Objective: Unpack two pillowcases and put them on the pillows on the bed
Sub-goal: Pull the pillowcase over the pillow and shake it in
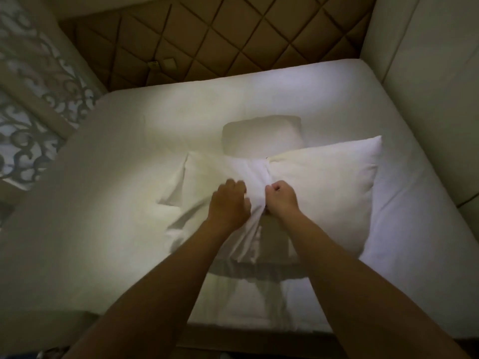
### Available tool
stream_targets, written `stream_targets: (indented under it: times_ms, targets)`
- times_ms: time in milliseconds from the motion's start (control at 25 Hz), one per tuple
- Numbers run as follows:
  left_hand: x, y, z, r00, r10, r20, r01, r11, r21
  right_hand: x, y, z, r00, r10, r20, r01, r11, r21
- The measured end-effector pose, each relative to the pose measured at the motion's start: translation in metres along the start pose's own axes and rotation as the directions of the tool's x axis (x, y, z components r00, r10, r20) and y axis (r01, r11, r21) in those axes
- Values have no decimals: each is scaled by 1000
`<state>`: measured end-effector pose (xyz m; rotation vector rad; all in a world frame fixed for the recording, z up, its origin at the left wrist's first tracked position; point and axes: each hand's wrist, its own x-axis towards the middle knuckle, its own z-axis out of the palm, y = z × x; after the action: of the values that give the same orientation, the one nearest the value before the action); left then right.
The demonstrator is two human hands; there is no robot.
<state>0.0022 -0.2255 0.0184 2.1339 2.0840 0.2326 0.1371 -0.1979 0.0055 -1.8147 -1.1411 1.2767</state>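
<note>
Your right hand [281, 198] is closed into a fist around a bunched fold of the white pillowcase [255, 182], knuckles up and thumb tucked against the cloth. Your left hand [229, 200] sits just beside it on the other side of the same fold. Its fingers bend down into the fabric and seem to grip it too, though they are blurred. Between the two hands the pillowcase rises in a narrow gathered ridge. From there it spreads left in loose flaps over the sheet and trails down toward you between your forearms. Under the fold lies the large pillow [329, 193], set across the middle of the bed. Its cream right half is uncovered and one corner points to the far right. Whether the left half is already inside the case cannot be told from the folds. A second, smaller pillow [261, 136] lies just behind it, touching its far edge, nearer the head of the bed. Both rest on the white mattress [129, 156]. Beyond it stands a brown quilted headboard [220, 42], with a scroll-patterned curtain [33, 99] at the left and a cream padded panel [427, 73] at the right.
</note>
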Motion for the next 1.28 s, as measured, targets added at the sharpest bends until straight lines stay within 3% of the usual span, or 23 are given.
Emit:
stream_targets:
  times_ms: [80, 160, 240, 400, 480, 520, 560, 600, 640, 680, 720, 760, 840, 880, 920, 1040, 1160, 1280]
  targets:
    - [-28, -21, 41, 966, -98, 238, 119, 990, -75, 22, -4, 5, 997, 73, 12, -74, 989, 132]
    - [-49, -33, 81, 914, -153, 375, 226, 961, -158, 37, -1, 12, 973, 175, 149, -218, 908, 357]
    - [-57, -31, 110, 915, -195, 354, 280, 937, -207, 39, 9, 13, 919, 218, 330, -362, 798, 482]
    - [-47, -22, 143, 922, -307, 234, 339, 935, -108, 25, 69, 17, 836, 247, 490, -436, 842, 318]
    - [-37, -28, 149, 926, -327, 188, 346, 935, -79, 22, 100, 19, 889, 211, 406, -299, 940, 164]
    - [-34, -33, 151, 926, -332, 182, 349, 935, -70, 24, 114, 18, 929, 120, 349, -130, 991, 5]
    - [-32, -39, 149, 913, -357, 198, 373, 927, -48, 25, 125, 15, 939, 2, 343, 65, 980, -185]
    - [-33, -44, 148, 878, -417, 236, 432, 901, -18, 25, 134, 11, 913, -116, 391, 274, 884, -378]
    - [-35, -48, 145, 820, -488, 300, 505, 863, 25, 24, 143, 9, 855, -231, 464, 481, 685, -546]
    - [-38, -50, 141, 744, -541, 392, 563, 824, 70, 22, 153, 8, 778, -307, 549, 628, 417, -657]
    - [-41, -51, 140, 661, -561, 499, 594, 797, 110, 19, 164, 8, 718, -353, 600, 681, 173, -712]
    - [-43, -50, 138, 559, -572, 601, 636, 760, 132, 16, 171, 10, 695, -366, 619, 674, 31, -738]
    - [-44, -38, 133, 335, -594, 731, 800, 590, 113, 15, 178, 18, 678, -383, 627, 654, -76, -753]
    - [-44, -32, 132, 257, -587, 768, 872, 483, 78, 20, 180, 23, 667, -398, 630, 649, -106, -754]
    - [-42, -25, 130, 232, -568, 790, 907, 419, 35, 25, 177, 26, 655, -429, 623, 634, -136, -761]
    - [-35, -17, 118, 336, -534, 776, 891, 448, -77, 44, 159, 35, 599, -568, 565, 610, -133, -781]
    - [-31, -18, 101, 497, -465, 732, 786, 600, -153, 50, 127, 49, 602, -589, 539, 662, -9, -749]
    - [-31, -10, 91, 615, -293, 733, 623, 750, -223, 46, 91, 68, 611, -599, 518, 701, 105, -706]
